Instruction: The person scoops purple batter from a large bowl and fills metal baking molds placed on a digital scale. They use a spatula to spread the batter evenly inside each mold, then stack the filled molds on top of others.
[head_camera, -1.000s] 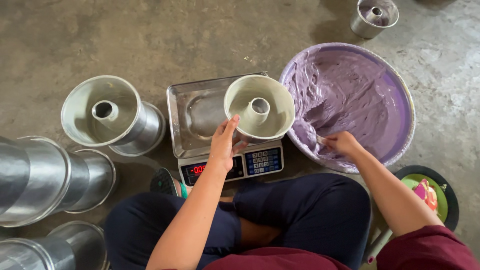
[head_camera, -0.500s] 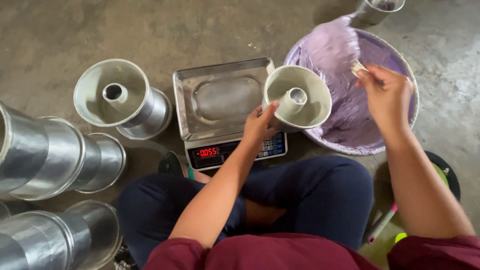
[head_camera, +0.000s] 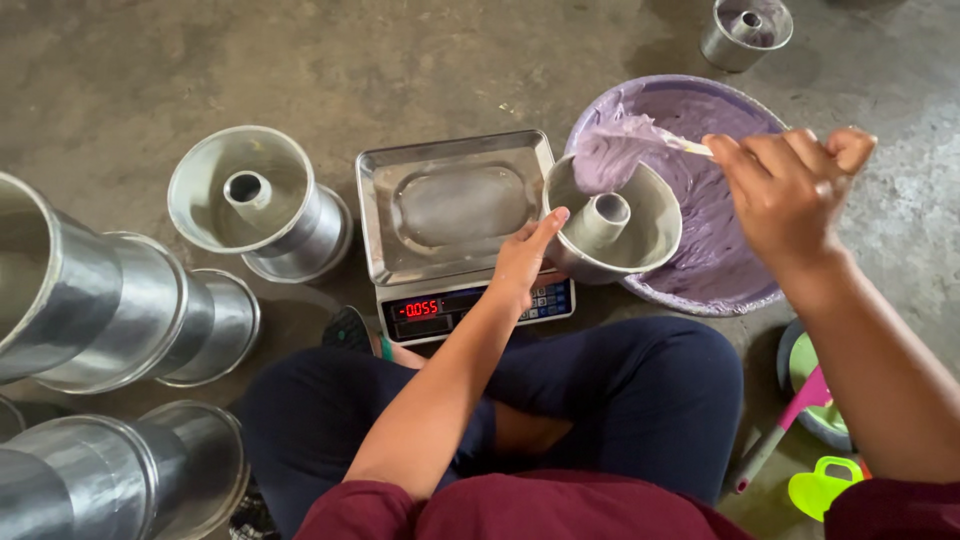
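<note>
My left hand (head_camera: 525, 258) grips a metal tube cake pan (head_camera: 612, 225) by its rim, holding it tilted over the near edge of a wide bowl of purple batter (head_camera: 730, 270). My right hand (head_camera: 790, 185) is closed on a spatula (head_camera: 680, 143) loaded with purple batter, held above the pan's far side. A digital kitchen scale (head_camera: 455, 215) with a bare steel tray sits just left of the pan, its red display lit.
An upright tube pan (head_camera: 255, 205) stands left of the scale. Stacks of shiny metal pans (head_camera: 100, 300) lie on the concrete floor at the left. Another small tube pan (head_camera: 745, 30) sits top right. A green bowl with a pink utensil (head_camera: 800, 400) is at the lower right.
My left hand lifted the tube pan off the scale tray and carried it right to the batter bowl. My right hand scooped batter and raised the spatula over the pan.
</note>
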